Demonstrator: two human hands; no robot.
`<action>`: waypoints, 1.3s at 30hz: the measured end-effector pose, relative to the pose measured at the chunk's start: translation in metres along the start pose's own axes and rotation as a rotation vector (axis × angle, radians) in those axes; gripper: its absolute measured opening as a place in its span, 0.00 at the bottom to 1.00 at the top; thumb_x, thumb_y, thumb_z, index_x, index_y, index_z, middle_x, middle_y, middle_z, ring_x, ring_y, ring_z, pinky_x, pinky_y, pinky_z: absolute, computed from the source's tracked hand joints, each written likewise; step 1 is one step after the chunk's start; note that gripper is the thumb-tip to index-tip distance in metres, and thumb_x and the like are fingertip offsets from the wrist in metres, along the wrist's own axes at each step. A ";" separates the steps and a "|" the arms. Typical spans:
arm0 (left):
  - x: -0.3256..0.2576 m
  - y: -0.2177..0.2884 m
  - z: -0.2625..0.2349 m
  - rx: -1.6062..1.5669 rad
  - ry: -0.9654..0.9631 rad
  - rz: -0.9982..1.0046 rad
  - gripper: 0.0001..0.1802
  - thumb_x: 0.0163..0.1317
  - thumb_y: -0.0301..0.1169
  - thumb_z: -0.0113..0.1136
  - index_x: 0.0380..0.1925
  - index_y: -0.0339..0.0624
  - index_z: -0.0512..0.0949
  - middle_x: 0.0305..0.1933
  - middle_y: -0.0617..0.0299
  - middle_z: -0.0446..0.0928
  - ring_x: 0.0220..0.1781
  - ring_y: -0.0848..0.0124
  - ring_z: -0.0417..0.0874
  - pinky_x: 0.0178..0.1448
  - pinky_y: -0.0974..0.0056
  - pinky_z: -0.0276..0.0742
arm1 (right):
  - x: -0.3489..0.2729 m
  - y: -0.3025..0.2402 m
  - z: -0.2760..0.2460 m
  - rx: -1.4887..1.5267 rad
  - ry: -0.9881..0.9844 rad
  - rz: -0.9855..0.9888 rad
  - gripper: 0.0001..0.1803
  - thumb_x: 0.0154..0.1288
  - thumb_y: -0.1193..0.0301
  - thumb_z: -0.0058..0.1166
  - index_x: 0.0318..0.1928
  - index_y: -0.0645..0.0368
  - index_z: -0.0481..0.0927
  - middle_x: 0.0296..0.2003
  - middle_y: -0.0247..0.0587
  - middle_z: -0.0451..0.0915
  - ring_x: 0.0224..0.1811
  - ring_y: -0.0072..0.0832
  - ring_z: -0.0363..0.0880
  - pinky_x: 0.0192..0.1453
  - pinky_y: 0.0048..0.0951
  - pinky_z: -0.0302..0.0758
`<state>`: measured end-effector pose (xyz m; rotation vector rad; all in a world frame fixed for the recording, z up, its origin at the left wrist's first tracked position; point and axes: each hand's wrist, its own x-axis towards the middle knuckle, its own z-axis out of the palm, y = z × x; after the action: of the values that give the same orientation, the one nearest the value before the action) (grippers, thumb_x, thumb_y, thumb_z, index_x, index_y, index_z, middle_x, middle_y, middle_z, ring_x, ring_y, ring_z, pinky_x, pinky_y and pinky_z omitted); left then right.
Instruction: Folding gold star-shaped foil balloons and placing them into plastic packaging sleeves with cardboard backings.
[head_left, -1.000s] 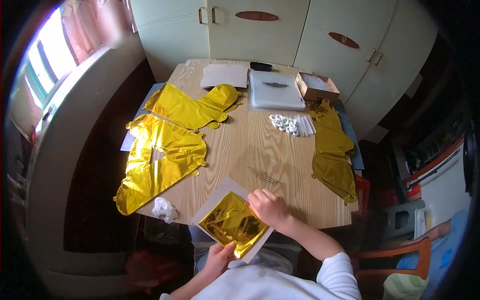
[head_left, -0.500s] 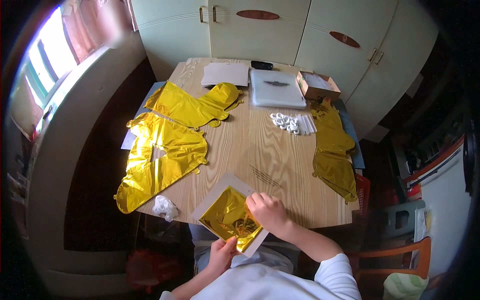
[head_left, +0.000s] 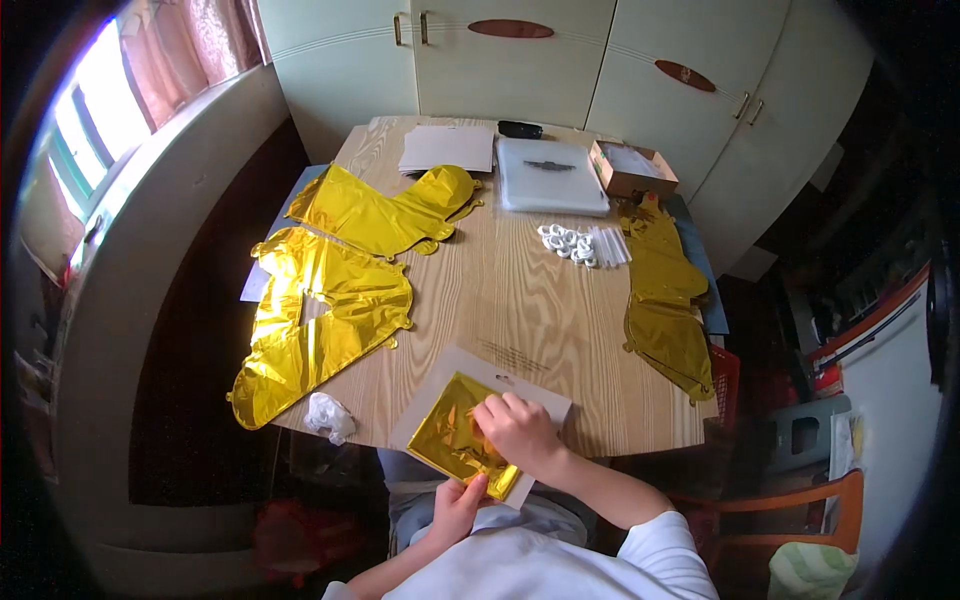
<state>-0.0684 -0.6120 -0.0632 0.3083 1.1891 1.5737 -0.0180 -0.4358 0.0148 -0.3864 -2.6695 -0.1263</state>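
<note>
A folded gold foil balloon (head_left: pixel 440 437) lies on a pale card (head_left: pixel 545 400) with a hang hole, tilted at the table's near edge. My left hand (head_left: pixel 459 508) grips the near edge of the card and foil, thumb on top. With fingers curled, my right hand (head_left: pixel 519 432) presses on the foil's upper right part and seems to pinch it; its fingertips are partly hidden. Two flat gold foil balloons, one farther back (head_left: pixel 385 208) and one nearer (head_left: pixel 330 315), are spread at the left. Another gold balloon (head_left: pixel 665 310) hangs over the table's right edge.
At the back of the wooden table (head_left: pixel 480 290) are a stack of cards (head_left: pixel 447 148), clear plastic sleeves (head_left: pixel 552 190) and an open box (head_left: pixel 632 170). White rings (head_left: pixel 566 243) and clear tubes (head_left: pixel 610 246) lie nearby. Crumpled white tissue (head_left: pixel 328 417) sits front left; a chair (head_left: pixel 790 515) stands right.
My right hand has moved left and slightly inward over the foil, uncovering the card's right side and its hang hole. My left hand keeps its grip and shifts slightly right.
</note>
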 end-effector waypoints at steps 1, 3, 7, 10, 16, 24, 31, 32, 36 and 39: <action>0.001 0.001 0.002 -0.020 0.012 0.008 0.14 0.72 0.32 0.51 0.49 0.32 0.75 0.44 0.57 0.81 0.42 0.71 0.84 0.45 0.63 0.84 | -0.001 -0.003 -0.002 0.001 -0.002 -0.002 0.04 0.51 0.71 0.55 0.26 0.53 0.74 0.24 0.31 0.70 0.29 0.24 0.75 0.27 0.25 0.76; 0.004 0.005 0.008 -0.059 0.036 0.022 0.12 0.71 0.31 0.53 0.46 0.32 0.76 0.41 0.58 0.81 0.39 0.72 0.84 0.44 0.63 0.85 | -0.004 -0.009 -0.006 0.004 -0.006 -0.006 0.04 0.50 0.71 0.56 0.26 0.53 0.74 0.24 0.31 0.70 0.28 0.24 0.74 0.27 0.25 0.75; 0.006 0.005 0.014 -0.095 0.015 -0.035 0.13 0.72 0.31 0.51 0.48 0.32 0.74 0.42 0.56 0.81 0.39 0.71 0.84 0.45 0.63 0.85 | -0.004 -0.013 -0.013 -0.016 -0.001 -0.012 0.04 0.49 0.71 0.55 0.26 0.53 0.74 0.24 0.30 0.70 0.27 0.23 0.74 0.27 0.25 0.75; 0.002 -0.002 0.007 -0.113 0.007 -0.104 0.13 0.73 0.32 0.50 0.48 0.31 0.73 0.41 0.55 0.80 0.40 0.71 0.84 0.45 0.64 0.85 | -0.010 -0.011 -0.011 0.002 -0.040 -0.006 0.04 0.49 0.71 0.55 0.27 0.53 0.74 0.24 0.30 0.70 0.28 0.23 0.74 0.27 0.24 0.75; -0.008 0.009 -0.015 -0.083 0.081 -0.045 0.12 0.73 0.32 0.50 0.46 0.32 0.73 0.37 0.53 0.81 0.37 0.66 0.86 0.40 0.66 0.84 | -0.020 -0.013 -0.003 0.011 -0.013 0.026 0.04 0.50 0.70 0.55 0.25 0.52 0.74 0.23 0.29 0.69 0.28 0.23 0.74 0.26 0.24 0.74; 0.001 0.028 0.010 -0.120 0.117 -0.003 0.10 0.72 0.29 0.51 0.42 0.32 0.75 0.34 0.55 0.81 0.34 0.68 0.86 0.38 0.67 0.83 | -0.021 -0.020 -0.013 0.012 -0.024 -0.029 0.04 0.49 0.70 0.56 0.24 0.53 0.74 0.22 0.29 0.69 0.27 0.23 0.74 0.25 0.23 0.74; 0.018 0.031 0.020 -0.097 0.172 0.006 0.08 0.70 0.28 0.52 0.35 0.34 0.76 0.32 0.62 0.79 0.30 0.77 0.81 0.35 0.70 0.81 | -0.022 -0.027 -0.021 0.055 0.009 -0.045 0.04 0.51 0.70 0.57 0.25 0.52 0.75 0.22 0.29 0.68 0.26 0.23 0.72 0.25 0.24 0.72; 0.018 0.032 0.020 -0.109 0.160 0.001 0.08 0.70 0.28 0.52 0.35 0.35 0.76 0.32 0.62 0.79 0.31 0.77 0.81 0.35 0.70 0.81 | -0.023 -0.028 -0.021 0.049 0.009 -0.047 0.04 0.51 0.70 0.57 0.26 0.53 0.75 0.22 0.29 0.67 0.26 0.22 0.72 0.25 0.23 0.72; 0.021 0.021 0.015 -0.112 0.128 0.002 0.09 0.71 0.30 0.51 0.36 0.36 0.76 0.33 0.62 0.80 0.32 0.76 0.82 0.36 0.68 0.82 | -0.026 -0.030 -0.024 0.064 -0.040 -0.029 0.05 0.52 0.70 0.57 0.31 0.55 0.79 0.26 0.29 0.72 0.30 0.25 0.74 0.31 0.27 0.74; 0.018 0.025 0.019 -0.156 0.128 -0.028 0.12 0.73 0.32 0.49 0.36 0.35 0.76 0.33 0.60 0.80 0.35 0.74 0.83 0.39 0.66 0.83 | -0.029 -0.023 -0.025 0.199 -0.061 0.031 0.13 0.52 0.68 0.59 0.40 0.56 0.81 0.35 0.32 0.77 0.40 0.29 0.77 0.42 0.31 0.75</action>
<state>-0.0762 -0.5851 -0.0413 0.0901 1.1548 1.6712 0.0109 -0.4683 0.0242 -0.3724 -2.7026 0.1624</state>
